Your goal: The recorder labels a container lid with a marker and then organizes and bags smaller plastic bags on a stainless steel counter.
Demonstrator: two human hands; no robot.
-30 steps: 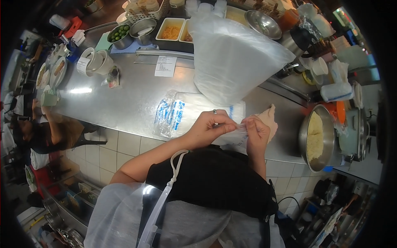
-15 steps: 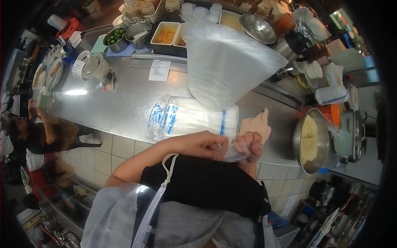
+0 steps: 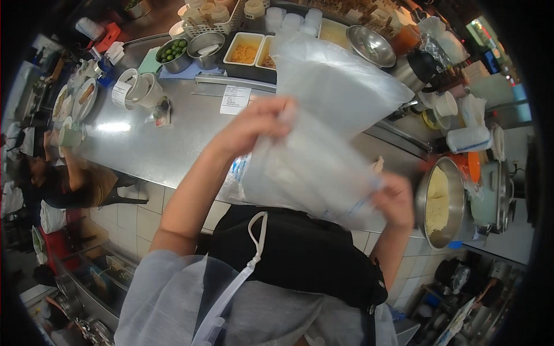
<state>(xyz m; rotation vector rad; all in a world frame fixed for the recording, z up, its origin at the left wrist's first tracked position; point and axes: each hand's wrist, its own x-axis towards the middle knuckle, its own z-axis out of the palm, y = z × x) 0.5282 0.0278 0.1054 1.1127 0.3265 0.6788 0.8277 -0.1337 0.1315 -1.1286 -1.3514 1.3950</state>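
A thin clear plastic bag (image 3: 314,158) is stretched slantwise between my hands, smeared by motion, with a blue mark near its lower right. My left hand (image 3: 259,124) pinches its upper left corner. Lower down, my right hand (image 3: 395,199) grips the other end with curled fingers. Behind it stands a large, cloudy plastic bag (image 3: 343,86), spread wide. Under the held bag lies a plastic-wrapped pack of white bags with blue print (image 3: 236,173), mostly covered. A flat pinkish piece (image 3: 378,165) peeks out above my right hand.
A steel bowl of pale yellow crumbs (image 3: 440,202) stands at the right. Along the back are trays of shredded orange food (image 3: 244,49), a pot of green limes (image 3: 173,52) and an empty-looking steel bowl (image 3: 371,46). A paper slip (image 3: 235,100) lies mid-counter. Another person (image 3: 63,173) works at left.
My hands have moved apart from close to my chest. The left went up and forward, the right outward to the right, and the crumpled plastic between them is now stretched into an open-spread bag.
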